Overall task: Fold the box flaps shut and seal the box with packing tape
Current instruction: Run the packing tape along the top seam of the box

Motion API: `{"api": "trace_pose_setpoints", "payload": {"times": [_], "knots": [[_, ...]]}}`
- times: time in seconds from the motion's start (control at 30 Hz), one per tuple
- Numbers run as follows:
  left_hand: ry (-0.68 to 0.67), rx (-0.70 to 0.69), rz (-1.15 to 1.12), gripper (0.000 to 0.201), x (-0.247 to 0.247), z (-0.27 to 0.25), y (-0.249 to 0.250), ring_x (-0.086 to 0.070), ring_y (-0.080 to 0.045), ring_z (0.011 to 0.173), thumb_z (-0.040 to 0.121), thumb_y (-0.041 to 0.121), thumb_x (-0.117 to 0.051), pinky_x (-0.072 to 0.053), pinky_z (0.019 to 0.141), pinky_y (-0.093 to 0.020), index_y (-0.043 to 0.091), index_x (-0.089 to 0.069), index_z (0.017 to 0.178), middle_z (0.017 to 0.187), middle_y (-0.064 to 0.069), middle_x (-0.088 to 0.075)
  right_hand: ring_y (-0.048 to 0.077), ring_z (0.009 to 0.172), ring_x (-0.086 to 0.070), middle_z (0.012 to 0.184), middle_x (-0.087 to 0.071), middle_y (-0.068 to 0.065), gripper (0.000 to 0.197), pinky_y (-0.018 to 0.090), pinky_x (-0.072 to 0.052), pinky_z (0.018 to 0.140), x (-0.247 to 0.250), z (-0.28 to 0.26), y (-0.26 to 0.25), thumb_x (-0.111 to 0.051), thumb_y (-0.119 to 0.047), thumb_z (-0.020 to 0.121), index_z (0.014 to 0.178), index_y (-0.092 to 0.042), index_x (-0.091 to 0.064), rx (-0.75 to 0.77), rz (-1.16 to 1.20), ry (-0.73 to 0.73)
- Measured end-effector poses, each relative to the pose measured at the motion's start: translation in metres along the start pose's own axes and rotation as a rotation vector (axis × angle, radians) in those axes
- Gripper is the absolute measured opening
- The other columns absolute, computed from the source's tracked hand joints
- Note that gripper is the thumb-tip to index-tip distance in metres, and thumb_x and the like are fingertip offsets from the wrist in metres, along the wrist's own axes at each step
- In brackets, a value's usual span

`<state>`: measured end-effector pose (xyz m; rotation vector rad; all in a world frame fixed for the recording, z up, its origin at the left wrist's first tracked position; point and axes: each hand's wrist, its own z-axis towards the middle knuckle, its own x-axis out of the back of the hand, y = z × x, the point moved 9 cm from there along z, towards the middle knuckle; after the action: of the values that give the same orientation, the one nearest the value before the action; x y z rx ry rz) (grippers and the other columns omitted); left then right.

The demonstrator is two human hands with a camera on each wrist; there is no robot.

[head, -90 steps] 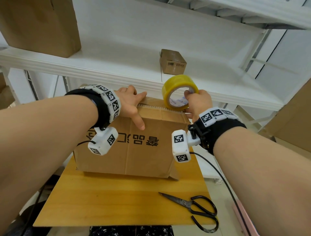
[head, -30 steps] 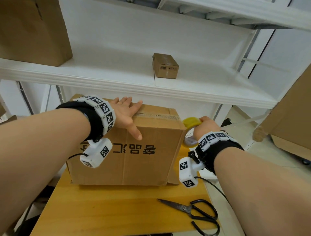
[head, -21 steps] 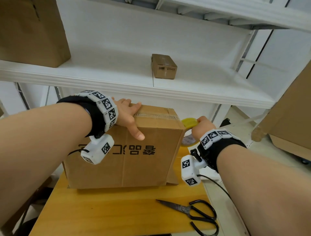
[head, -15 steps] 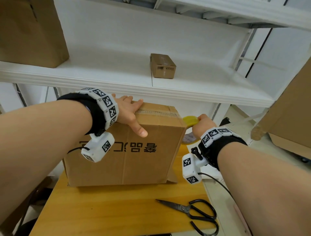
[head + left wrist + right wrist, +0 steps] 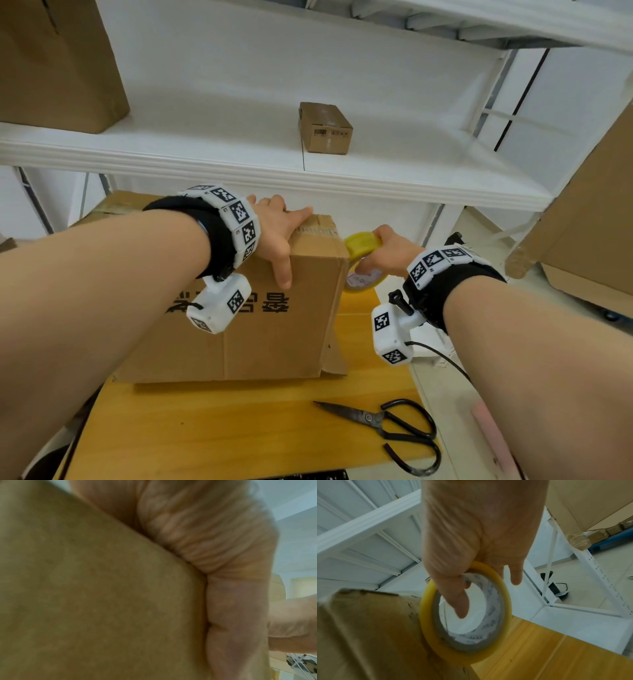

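Observation:
A brown cardboard box (image 5: pixel 274 335) with its flaps folded down stands on the wooden table (image 5: pixel 222 428). A strip of tape (image 5: pixel 317 228) runs along its top seam to the right edge. My left hand (image 5: pixel 277 229) lies flat on the top near the front right corner, thumb down the front face; the left wrist view shows the palm (image 5: pixel 231 574) pressed against the cardboard (image 5: pixel 85 601). My right hand (image 5: pixel 387 253) grips a yellow tape roll (image 5: pixel 361 245) against the box's upper right side. In the right wrist view, the thumb is hooked through the roll (image 5: pixel 464 658) beside the box (image 5: pixel 368 635).
Black scissors (image 5: pixel 387 425) lie on the table at the front right. A white shelf (image 5: pixel 376 181) overhangs behind the box, carrying a small carton (image 5: pixel 325 132) and a big carton (image 5: pixel 51 68). More large cardboard (image 5: pixel 589 222) stands at the right.
Three seconds ago the roll was up at the box's top right edge; my right hand has brought it down along the right side. My left hand stays on top.

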<state>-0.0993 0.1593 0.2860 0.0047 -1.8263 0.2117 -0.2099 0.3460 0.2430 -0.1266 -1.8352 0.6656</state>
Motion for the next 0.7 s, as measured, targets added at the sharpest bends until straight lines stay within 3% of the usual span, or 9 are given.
{"api": "trace_pose_setpoints", "payload": {"times": [0.1, 0.17, 0.23, 0.27, 0.33, 0.4, 0.47, 0.57, 0.7], "knots": [[0.020, 0.006, 0.024, 0.142, 0.003, -0.001, 0.002, -0.027, -0.034, 0.139, 0.047, 0.070, -0.081, -0.024, 0.115, -0.050, 0.040, 0.008, 0.153, 0.150, -0.011, -0.023, 0.027, 0.114, -0.059, 0.127, -0.059, 0.010, 0.094, 0.046, -0.051, 0.101, -0.005, 0.000, 0.005, -0.094, -0.038, 0.062, 0.137, -0.020, -0.040, 0.002, 0.115, -0.131], [0.033, -0.004, 0.048, 0.141, 0.005, -0.002, 0.003, -0.028, -0.034, 0.137, 0.047, 0.070, -0.081, -0.025, 0.114, -0.048, 0.040, 0.008, 0.153, 0.149, -0.011, -0.025, 0.028, 0.123, -0.057, 0.135, -0.058, 0.008, 0.127, 0.049, -0.046, 0.110, -0.006, 0.001, 0.005, -0.096, -0.063, 0.036, 0.141, -0.017, -0.042, 0.020, 0.181, -0.212], [0.050, -0.029, 0.081, 0.143, 0.008, -0.004, 0.005, -0.029, -0.032, 0.136, 0.046, 0.069, -0.082, -0.025, 0.114, -0.046, 0.042, 0.010, 0.152, 0.147, -0.010, -0.026, 0.025, 0.124, -0.057, 0.135, -0.062, 0.005, 0.144, 0.047, -0.043, 0.109, -0.005, -0.006, -0.001, -0.080, -0.088, 0.020, 0.139, -0.012, -0.052, 0.051, 0.152, -0.278], [0.058, -0.047, 0.101, 0.143, 0.009, -0.005, 0.007, -0.030, -0.031, 0.135, 0.045, 0.068, -0.082, -0.025, 0.114, -0.045, 0.043, 0.012, 0.151, 0.146, -0.009, -0.027, 0.023, 0.118, -0.061, 0.126, -0.068, 0.003, 0.136, 0.043, -0.047, 0.100, -0.005, -0.009, -0.002, -0.072, -0.094, 0.022, 0.130, -0.013, -0.061, 0.046, 0.146, -0.312], [0.076, -0.085, 0.152, 0.144, 0.012, -0.008, 0.013, -0.029, -0.030, 0.135, 0.046, 0.064, -0.085, -0.024, 0.114, -0.044, 0.046, 0.015, 0.149, 0.146, -0.007, -0.027, 0.022, 0.105, -0.068, 0.108, -0.076, 0.004, 0.108, 0.037, -0.051, 0.083, -0.012, -0.016, -0.001, -0.071, -0.089, 0.039, 0.117, -0.014, -0.069, -0.019, 0.230, -0.409], [0.091, -0.130, 0.204, 0.145, 0.015, -0.012, 0.019, -0.026, -0.029, 0.137, 0.049, 0.058, -0.087, -0.021, 0.115, -0.044, 0.047, 0.019, 0.148, 0.149, -0.006, -0.022, 0.030, 0.111, -0.070, 0.116, -0.075, 0.012, 0.102, 0.048, -0.053, 0.099, -0.026, -0.022, -0.002, -0.087, -0.074, 0.045, 0.125, -0.012, -0.068, -0.050, 0.337, -0.519], [0.089, -0.178, 0.235, 0.145, 0.015, -0.015, 0.024, -0.020, -0.028, 0.142, 0.052, 0.051, -0.088, -0.010, 0.119, -0.045, 0.049, 0.023, 0.146, 0.153, -0.005, -0.016, 0.036, 0.122, -0.064, 0.129, -0.069, 0.016, 0.101, 0.054, -0.043, 0.113, -0.036, -0.028, -0.007, -0.096, -0.059, 0.049, 0.132, -0.010, -0.065, -0.051, 0.378, -0.579], [0.067, -0.198, 0.264, 0.147, 0.008, -0.019, 0.020, -0.013, -0.026, 0.148, 0.054, 0.042, -0.089, 0.002, 0.122, -0.048, 0.051, 0.027, 0.144, 0.158, -0.002, -0.005, 0.034, 0.131, -0.057, 0.138, -0.063, 0.016, 0.090, 0.052, -0.035, 0.118, -0.047, -0.041, -0.022, -0.091, -0.047, 0.065, 0.139, -0.008, -0.059, -0.009, 0.437, -0.663], [0.051, -0.181, 0.256, 0.149, 0.004, -0.023, 0.012, -0.011, -0.024, 0.149, 0.054, 0.039, -0.090, 0.001, 0.122, -0.051, 0.051, 0.029, 0.143, 0.161, 0.003, 0.001, 0.037, 0.127, -0.060, 0.134, -0.065, 0.020, 0.103, 0.053, -0.040, 0.115, -0.051, -0.037, -0.030, -0.099, -0.045, 0.052, 0.137, -0.003, -0.060, 0.033, 0.507, -0.647]]}}
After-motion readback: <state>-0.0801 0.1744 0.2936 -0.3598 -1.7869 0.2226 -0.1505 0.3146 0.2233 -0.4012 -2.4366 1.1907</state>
